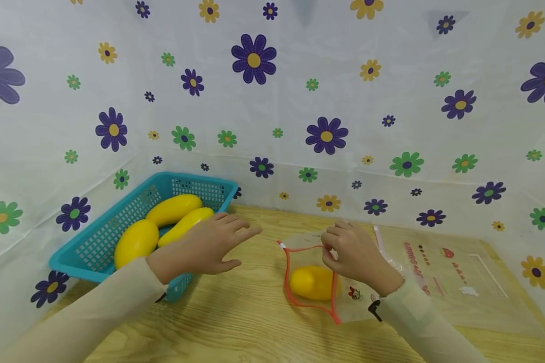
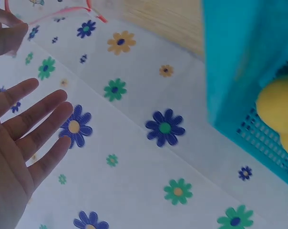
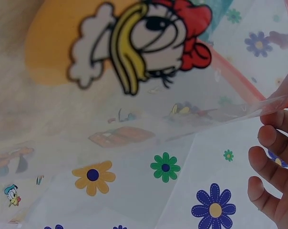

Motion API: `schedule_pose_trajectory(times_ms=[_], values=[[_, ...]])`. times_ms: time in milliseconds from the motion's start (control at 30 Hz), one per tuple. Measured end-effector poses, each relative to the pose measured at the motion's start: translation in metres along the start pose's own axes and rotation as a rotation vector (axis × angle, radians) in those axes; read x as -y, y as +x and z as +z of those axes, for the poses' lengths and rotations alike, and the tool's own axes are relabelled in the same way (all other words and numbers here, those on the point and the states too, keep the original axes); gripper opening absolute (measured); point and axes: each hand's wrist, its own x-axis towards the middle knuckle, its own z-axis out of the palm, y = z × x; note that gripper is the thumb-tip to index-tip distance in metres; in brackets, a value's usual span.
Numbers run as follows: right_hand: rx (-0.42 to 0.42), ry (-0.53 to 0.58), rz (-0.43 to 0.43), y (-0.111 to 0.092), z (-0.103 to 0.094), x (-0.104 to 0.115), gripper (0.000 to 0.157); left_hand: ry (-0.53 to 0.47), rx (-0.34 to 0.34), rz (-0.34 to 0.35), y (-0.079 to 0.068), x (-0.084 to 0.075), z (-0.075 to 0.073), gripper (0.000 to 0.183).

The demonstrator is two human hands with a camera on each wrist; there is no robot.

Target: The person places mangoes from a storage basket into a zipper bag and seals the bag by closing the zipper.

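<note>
While the right hand (image 1: 351, 254) pinches the raised edge of a clear bag (image 1: 351, 302) between thumb and fingertips, the left hand (image 1: 209, 244) hovers with its fingers apart and grips nothing, between that bag and the basket. The yellow fruit (image 1: 310, 283) lies just within the bag's mouth, right of centre on the wooden table (image 1: 236, 322), its left end facing the gap and its right end under the upper sheet. To bag it well, the pinched edge should probably be held up and a little to the right, so the limp plastic does not sag onto the fruit; flat fingers pressing on the left end would then slide it deeper, past the red edging (image 1: 287, 282), where it might otherwise snag. The lower edge, which neither hand holds, could fold or ride along with the fruit. To the left, a blue basket (image 1: 102, 244) holds three more yellow fruits (image 1: 136, 242), and its right end lies under the left forearm, so a careless pull back could knock it. A second clear bag (image 1: 463, 287) lies flat at the right, close by the right sleeve, and a flowered cloth (image 1: 272, 101) hangs along the far side, limiting reach there.
</note>
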Motion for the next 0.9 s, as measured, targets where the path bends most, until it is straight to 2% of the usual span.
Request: schedule_pose_trajectory(times_ms=[233, 500, 700, 900], values=[[0.002, 0.003, 0.002, 0.000, -0.001, -0.001, 0.019, 0.037, 0.054, -0.101, -0.014, 0.034, 0.002, 0.067], [-0.012, 0.007, -0.007, 0.000, -0.002, -0.001, 0.020, 0.010, 0.169, -0.212, -0.035, 0.083, 0.014, 0.063], [0.001, 0.000, -0.002, 0.000, -0.001, -0.001, 0.020, -0.021, 0.230, -0.248, -0.042, 0.104, 0.025, 0.060], [-0.002, 0.001, -0.008, 0.001, -0.001, 0.000, 0.020, -0.045, 0.293, -0.272, -0.042, 0.121, 0.042, 0.058]])
